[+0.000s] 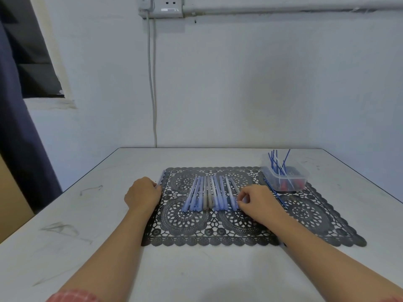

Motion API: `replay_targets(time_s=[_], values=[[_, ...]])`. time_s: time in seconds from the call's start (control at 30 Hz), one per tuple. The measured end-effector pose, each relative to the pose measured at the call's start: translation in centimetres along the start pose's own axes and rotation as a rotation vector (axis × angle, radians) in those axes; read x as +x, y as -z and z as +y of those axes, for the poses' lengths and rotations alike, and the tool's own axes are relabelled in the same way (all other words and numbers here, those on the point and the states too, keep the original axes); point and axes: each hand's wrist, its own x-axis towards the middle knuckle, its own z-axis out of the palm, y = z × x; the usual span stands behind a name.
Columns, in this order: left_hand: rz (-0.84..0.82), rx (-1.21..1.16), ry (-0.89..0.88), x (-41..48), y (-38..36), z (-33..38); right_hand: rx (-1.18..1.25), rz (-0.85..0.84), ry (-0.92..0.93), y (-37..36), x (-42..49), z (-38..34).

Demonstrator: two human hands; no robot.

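While the left hand (142, 194) grips a pen barrel (161, 179) at the placemat's (305, 214) left edge, the right hand (259, 201), pinching the end pen (235, 186), should lift straight.

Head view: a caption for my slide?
Left hand grips a loose pen; right hand pinches the row's end pen on the mat.

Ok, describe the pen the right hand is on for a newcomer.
On the black lace mat lies a row of pens. The pen at its far right end, near tip under the right hand, is greyish; its closest neighbours are blue.
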Motion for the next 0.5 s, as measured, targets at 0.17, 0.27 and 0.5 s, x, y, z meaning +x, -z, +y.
replay_targets(time_s=[0.17, 0.27, 0.5], values=[[-0.020, 0.052, 0.005, -0.13, 0.11, 0.15, 0.034, 0.014, -0.057, -0.08, 0.05, 0.20], [-0.018, 0.056, 0.000, -0.17, 0.08, 0.18, 0.054, 0.003, -0.060, -0.22, 0.11, 0.34], [0.055, -0.006, -0.168, -0.57, 0.41, 0.63, 0.228, 0.176, -0.023, 0.19, 0.18, 0.05]])
